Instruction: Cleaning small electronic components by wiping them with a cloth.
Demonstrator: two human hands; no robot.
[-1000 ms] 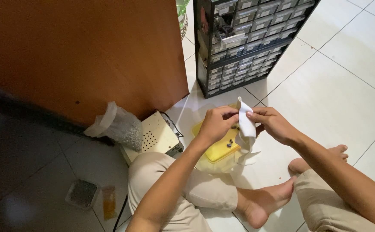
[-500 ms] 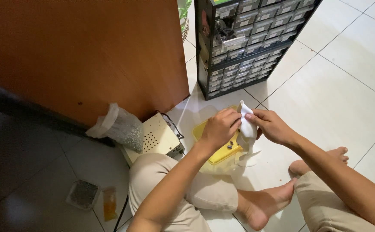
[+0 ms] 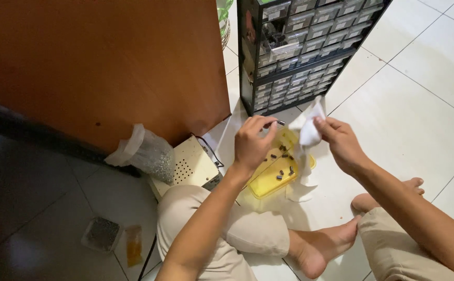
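The left hand (image 3: 252, 143) pinches a small dark part (image 3: 280, 123) above the yellow tray (image 3: 268, 183); the right hand (image 3: 340, 141) grips a white cloth (image 3: 308, 130) beside it; wiping seems underway; bringing part and cloth together likely needs care.

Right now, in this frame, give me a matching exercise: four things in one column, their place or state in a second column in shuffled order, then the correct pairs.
Things:
1. left hand
2. right hand
3. yellow tray
4. clear bag of small parts

Places or states:
A. leans against the wooden cabinet
B. holds a white cloth
C. pinches a small dark part
D. lies on the tiled floor with small dark pieces in it

Pairs: 1-C, 2-B, 3-D, 4-A
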